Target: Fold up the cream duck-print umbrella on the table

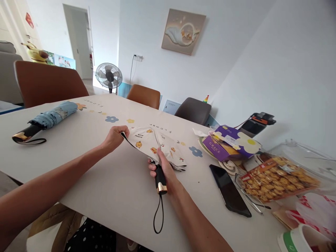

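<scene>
A white folding umbrella (pixel 145 141) with yellow duck prints lies over the table in front of me, its canopy loose and partly spread. My right hand (pixel 165 169) is wrapped round the umbrella at the top of its black handle, which ends in a gold cap with a black wrist loop hanging down. Out to the left, my left hand (pixel 118 135) pinches the dark-trimmed edge of one canopy panel and holds it stretched. Farther left rests a second umbrella (pixel 54 117), light blue, folded and rolled, with a black and gold handle.
Right of my hands lie a black phone (pixel 230 190), eyeglasses (pixel 252 197), a purple box (pixel 228 141), a bag of cookies (pixel 282 178) and a paper cup (pixel 301 239). Chairs (pixel 49 84) line the table's (pixel 105 196) far side. A fan (pixel 109 75) stands behind.
</scene>
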{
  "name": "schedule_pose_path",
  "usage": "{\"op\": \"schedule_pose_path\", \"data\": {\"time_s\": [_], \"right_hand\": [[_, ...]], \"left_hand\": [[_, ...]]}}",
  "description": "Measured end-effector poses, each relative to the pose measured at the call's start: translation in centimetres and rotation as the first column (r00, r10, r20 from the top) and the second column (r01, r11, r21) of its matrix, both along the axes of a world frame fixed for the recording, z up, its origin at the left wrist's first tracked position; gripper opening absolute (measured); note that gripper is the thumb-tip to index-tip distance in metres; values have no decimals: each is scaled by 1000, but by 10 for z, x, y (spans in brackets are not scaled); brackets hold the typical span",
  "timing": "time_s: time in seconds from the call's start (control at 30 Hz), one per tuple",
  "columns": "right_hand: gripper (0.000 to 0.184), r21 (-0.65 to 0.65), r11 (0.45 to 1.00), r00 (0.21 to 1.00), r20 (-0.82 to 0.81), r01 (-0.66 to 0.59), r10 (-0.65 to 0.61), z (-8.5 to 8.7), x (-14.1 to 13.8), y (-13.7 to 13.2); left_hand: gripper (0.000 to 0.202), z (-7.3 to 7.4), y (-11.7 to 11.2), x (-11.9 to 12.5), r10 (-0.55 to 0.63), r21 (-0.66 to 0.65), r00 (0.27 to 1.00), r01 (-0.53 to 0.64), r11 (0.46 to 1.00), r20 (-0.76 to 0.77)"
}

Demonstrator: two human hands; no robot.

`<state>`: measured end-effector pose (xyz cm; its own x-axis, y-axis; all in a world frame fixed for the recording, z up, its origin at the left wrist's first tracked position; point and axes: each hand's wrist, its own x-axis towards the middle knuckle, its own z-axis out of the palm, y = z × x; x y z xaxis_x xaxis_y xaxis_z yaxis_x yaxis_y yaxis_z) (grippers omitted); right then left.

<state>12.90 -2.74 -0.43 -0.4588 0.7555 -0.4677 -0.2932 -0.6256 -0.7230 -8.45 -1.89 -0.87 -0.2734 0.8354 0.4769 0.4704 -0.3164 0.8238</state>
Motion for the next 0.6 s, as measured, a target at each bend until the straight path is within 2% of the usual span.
{"op": "schedule_pose_path", "data": {"time_s": [0.17,0.27,0.37,0.4,0.47,0.53,0.6], "right_hand": [[23,94,995,993,104,43,-53,-6,3,5],[21,115,993,971,229,41,-67,-8,5,8],[23,157,987,952,299,19,-66,-12,6,8],[24,170,985,949,308,13,-66,-13,6,9],[24,187,982,949,308,15,-73,-15,6,9],[23,194,981,948,304,29,-89,-15,6,9],[21,193,980,943,315,47,-108,-14,4,8]], "left_hand": [[16,-13,5,-5,-118,-1,961,122,993,-250],[18,-26,12,-9,-228,-136,916,193,972,-330],[22,-34,18,-15,-326,-295,887,232,927,-326],[25,-34,19,-16,-321,-325,891,214,921,-322],[31,-29,18,-15,-219,-330,929,114,937,-299],[33,-19,16,-6,-63,-276,969,-6,961,-241],[29,-11,12,12,4,-203,987,-37,979,-161]]}}
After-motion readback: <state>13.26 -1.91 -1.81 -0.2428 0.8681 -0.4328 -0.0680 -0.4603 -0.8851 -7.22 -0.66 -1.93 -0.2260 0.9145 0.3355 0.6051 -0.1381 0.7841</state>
